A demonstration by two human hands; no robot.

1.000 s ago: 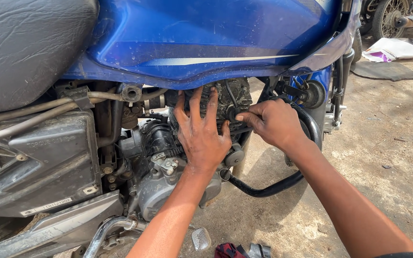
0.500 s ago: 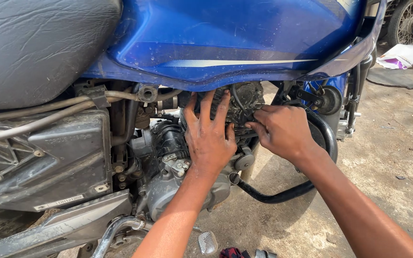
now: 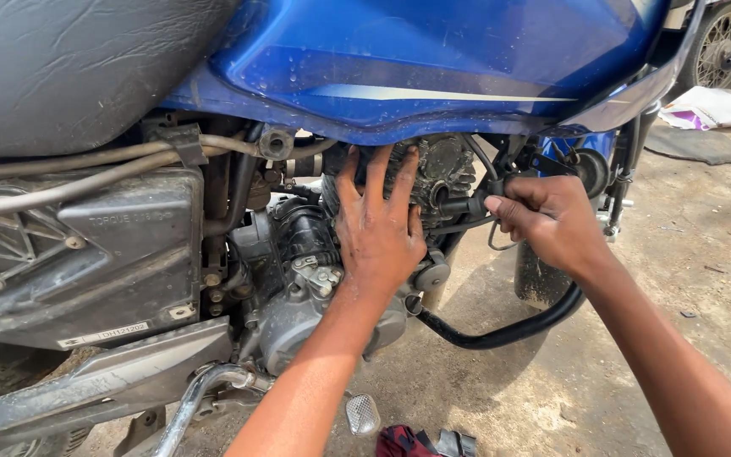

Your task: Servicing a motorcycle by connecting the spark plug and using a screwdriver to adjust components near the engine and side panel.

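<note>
A motorcycle with a blue fuel tank (image 3: 433, 59) and a grey seat (image 3: 69, 68) stands side-on in front of me. My left hand (image 3: 378, 233) lies flat on the finned engine cylinder (image 3: 446, 169), fingers spread and pointing up. To its right, my right hand (image 3: 552, 222) is closed around a black plug cap (image 3: 475, 203) on a cable, level with the cylinder's side. The part of the cylinder under my left palm is hidden.
A dusty black side cover (image 3: 86, 254) sits left of the engine. A black crash bar (image 3: 509, 330) curves below my right hand. A footpeg (image 3: 363, 415) and a red rag (image 3: 408, 442) lie low on the dirt ground. Another wheel (image 3: 721, 34) and papers (image 3: 712, 106) are at upper right.
My right hand has drawn away to the right from the cylinder, holding the black cap. My left hand has stayed pressed on the engine. The view has shifted slightly left.
</note>
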